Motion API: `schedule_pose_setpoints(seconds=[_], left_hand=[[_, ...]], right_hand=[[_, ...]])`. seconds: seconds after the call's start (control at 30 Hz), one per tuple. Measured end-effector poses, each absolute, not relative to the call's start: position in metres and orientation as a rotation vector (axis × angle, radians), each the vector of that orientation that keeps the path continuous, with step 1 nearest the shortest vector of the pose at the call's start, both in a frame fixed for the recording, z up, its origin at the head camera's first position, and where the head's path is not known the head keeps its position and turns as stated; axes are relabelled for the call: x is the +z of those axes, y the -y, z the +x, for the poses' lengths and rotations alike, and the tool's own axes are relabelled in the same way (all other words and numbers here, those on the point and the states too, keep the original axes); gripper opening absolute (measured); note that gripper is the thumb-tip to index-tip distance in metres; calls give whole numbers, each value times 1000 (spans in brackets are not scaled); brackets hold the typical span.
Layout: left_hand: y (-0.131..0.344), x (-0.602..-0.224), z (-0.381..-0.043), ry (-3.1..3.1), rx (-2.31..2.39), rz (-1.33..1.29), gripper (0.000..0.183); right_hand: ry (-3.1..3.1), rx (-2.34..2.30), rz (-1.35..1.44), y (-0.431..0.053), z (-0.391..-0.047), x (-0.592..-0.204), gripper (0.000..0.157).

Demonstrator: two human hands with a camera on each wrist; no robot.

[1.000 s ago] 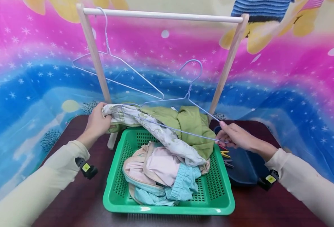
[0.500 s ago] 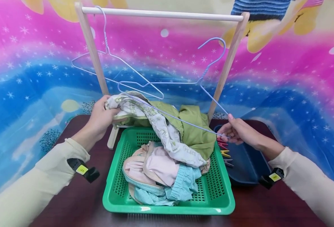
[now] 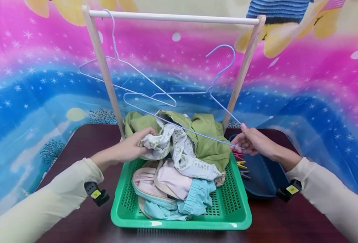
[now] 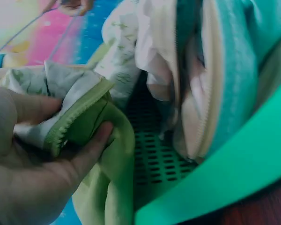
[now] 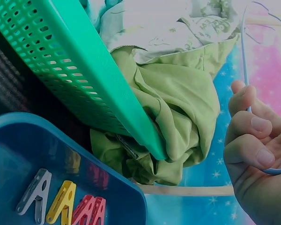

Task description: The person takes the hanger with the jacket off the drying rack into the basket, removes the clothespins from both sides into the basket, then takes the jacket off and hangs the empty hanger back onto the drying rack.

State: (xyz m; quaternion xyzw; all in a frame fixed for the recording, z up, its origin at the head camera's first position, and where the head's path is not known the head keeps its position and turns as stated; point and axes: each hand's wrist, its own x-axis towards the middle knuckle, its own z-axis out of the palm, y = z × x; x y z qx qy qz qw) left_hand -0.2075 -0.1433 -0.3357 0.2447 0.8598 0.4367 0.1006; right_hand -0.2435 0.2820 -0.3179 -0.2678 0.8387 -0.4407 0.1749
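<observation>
A green zip jacket [image 3: 209, 135] with a white printed lining lies over the back of the green basket [image 3: 179, 225]. My left hand [image 3: 130, 145] grips its zipped edge; in the left wrist view the thumb and fingers [image 4: 91, 150] pinch either side of the cloth. My right hand [image 3: 253, 140] holds a lavender wire hanger [image 3: 179, 92] by its right end. The hanger's hook points up, and its free left end hovers above the jacket. In the right wrist view, curled fingers [image 5: 248, 126] wrap the wire. The hanger's left end appears outside the jacket.
Pink and turquoise clothes [image 3: 179, 182] lie in the basket. Behind stands a wooden rack [image 3: 173, 17] with a white hanger [image 3: 136, 69] at its left. A dark blue tray [image 3: 267, 179] at the right holds several clothespins [image 5: 61, 201].
My left hand has moved right and down with the jacket's edge, folding it inward over the basket. The right hand's hanger first rose and tilted, then dipped slightly leftward.
</observation>
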Motion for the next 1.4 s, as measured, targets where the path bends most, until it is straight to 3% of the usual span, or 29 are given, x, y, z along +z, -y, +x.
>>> schedule_pose_setpoints(seconds=[0.13, 0.2, 0.4, 0.6, 0.8, 1.4], left_hand=[[142, -344, -211, -2484, 1151, 671, 102], [140, -346, -212, -2442, 1044, 690, 116], [122, -348, -214, -2342, 667, 699, 100], [101, -352, -217, -2303, 367, 626, 104], [91, -356, -222, -2269, 185, 546, 92], [65, -376, -226, -2412, -125, 426, 99]], right_hand=[[-2381, -1234, -755, -281, -244, -320, 86], [-2379, -1234, -754, -281, -244, -320, 86], [-2383, -1227, -745, -279, -245, -319, 86], [-2361, -1194, -778, -277, -248, -320, 86], [-2325, -1159, -843, -283, -248, -320, 82], [-2353, -1065, -808, -293, -253, -319, 77]])
